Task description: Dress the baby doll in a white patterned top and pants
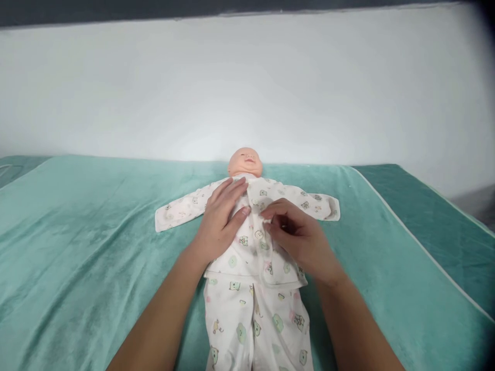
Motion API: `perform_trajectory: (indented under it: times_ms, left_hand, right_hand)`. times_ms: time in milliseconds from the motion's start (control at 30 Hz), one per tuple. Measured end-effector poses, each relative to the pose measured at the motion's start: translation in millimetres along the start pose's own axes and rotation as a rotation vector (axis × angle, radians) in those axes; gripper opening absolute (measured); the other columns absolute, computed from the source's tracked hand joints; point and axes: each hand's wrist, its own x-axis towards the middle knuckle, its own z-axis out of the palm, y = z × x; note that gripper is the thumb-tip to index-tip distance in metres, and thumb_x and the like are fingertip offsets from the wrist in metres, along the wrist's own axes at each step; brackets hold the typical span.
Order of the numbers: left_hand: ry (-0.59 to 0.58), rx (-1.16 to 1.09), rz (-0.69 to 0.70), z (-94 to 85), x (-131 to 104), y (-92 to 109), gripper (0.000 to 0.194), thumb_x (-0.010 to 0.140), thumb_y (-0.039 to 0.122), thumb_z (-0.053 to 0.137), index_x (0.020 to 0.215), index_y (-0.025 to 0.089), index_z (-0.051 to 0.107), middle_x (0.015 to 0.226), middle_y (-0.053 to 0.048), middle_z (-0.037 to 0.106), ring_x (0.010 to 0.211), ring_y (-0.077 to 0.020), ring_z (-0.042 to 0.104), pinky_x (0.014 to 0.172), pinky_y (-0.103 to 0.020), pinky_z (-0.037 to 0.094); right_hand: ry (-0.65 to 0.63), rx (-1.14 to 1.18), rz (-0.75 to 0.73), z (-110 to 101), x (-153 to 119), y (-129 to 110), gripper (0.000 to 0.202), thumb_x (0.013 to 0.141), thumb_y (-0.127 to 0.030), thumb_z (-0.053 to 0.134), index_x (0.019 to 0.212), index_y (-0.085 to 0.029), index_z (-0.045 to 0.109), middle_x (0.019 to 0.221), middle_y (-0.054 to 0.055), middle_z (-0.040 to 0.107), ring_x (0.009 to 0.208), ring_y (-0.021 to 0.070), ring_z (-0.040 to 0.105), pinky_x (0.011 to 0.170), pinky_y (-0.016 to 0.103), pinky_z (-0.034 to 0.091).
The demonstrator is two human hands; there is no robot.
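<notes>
Teal cloth [96, 232] spreads beneath the face-up doll [245, 161] in its printed shirt [243, 255]. My left hand [218, 221] lies flat on it, grip released; my right hand [300, 234] seems to pinch its front opening [255, 224]. I judge this as aligning edges, calling for steady fabric next.

A smiling doll [246, 161] is lying face up on a teal cover [88, 247], wearing a white animal-print shirt [234, 255], its sleeves [183, 210] stretching outward, its hem overlapping matching trousers [228, 322].
</notes>
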Motion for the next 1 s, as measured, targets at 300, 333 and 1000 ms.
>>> perform_trajectory:
  times_ms: [300,333,1000]
  left_hand:
    - [-0.024,0.081,0.001,2.1,4.5,-3.6,0.045,0.102,0.039,0.04,0.145,0.026,0.047,0.148,-0.007,0.052,0.141,-0.0244,0.039,0.12,-0.046,0.029]
    - [-0.016,0.083,-0.002,2.3,4.7,-3.2,0.044,0.102,0.038,0.041,0.144,0.026,0.048,0.147,-0.007,0.052,0.14,-0.0242,0.04,0.119,-0.046,0.03]
    - [-0.044,0.057,-0.066,5.9,5.9,-4.1,0.039,0.099,0.036,0.048,0.138,0.03,0.05,0.155,-0.003,0.045,0.149,-0.0253,0.03,0.121,-0.053,0.026]
  right_hand:
    - [0.201,-0.12,-0.161,10.1,9.7,15.3,0.027,0.094,-0.033,0.059,0.121,-0.032,0.065,0.142,0.005,0.055,0.137,0.0258,0.046,0.119,0.05,0.033]
    - [0.16,-0.163,-0.158,10.9,10.5,18.0,0.032,0.094,-0.035,0.06,0.126,-0.032,0.063,0.147,0.004,0.051,0.141,0.0259,0.041,0.121,0.051,0.029]
    - [0.038,-0.291,-0.082,3.6,39.5,27.4,0.041,0.099,-0.052,0.047,0.135,-0.036,0.06,0.157,-0.001,0.041,0.149,0.0247,0.029,0.124,0.049,0.024]
